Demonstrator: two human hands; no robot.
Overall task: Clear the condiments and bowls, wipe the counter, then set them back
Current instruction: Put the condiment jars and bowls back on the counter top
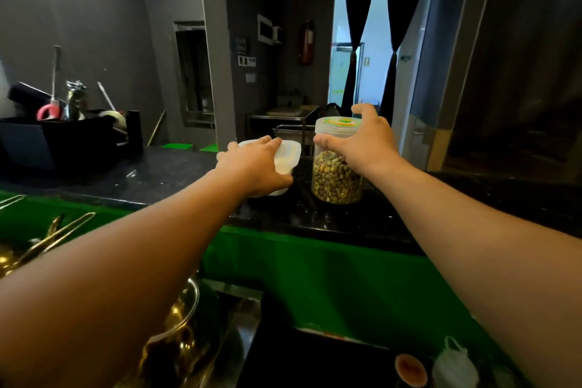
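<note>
A white lidded plastic container [288, 156] stands on the dark speckled counter [330, 217]. My left hand [256, 165] grips it from the near side, fingers over the lid and thumb round the front. Right beside it stands a clear plastic jar [335, 176] about half full of greenish-brown beans, with a green and orange lid. My right hand [359, 140] grips the jar's upper part, thumb on the left side and fingers curled round the lid's far side.
A dark tub of utensils and tools [72, 135] sits at the counter's left end. Below the green front panel [315, 268] are a steel pot [176, 340] and tongs [53, 236] at lower left, a small bowl [411, 368] and a white bag [453, 365] at lower right.
</note>
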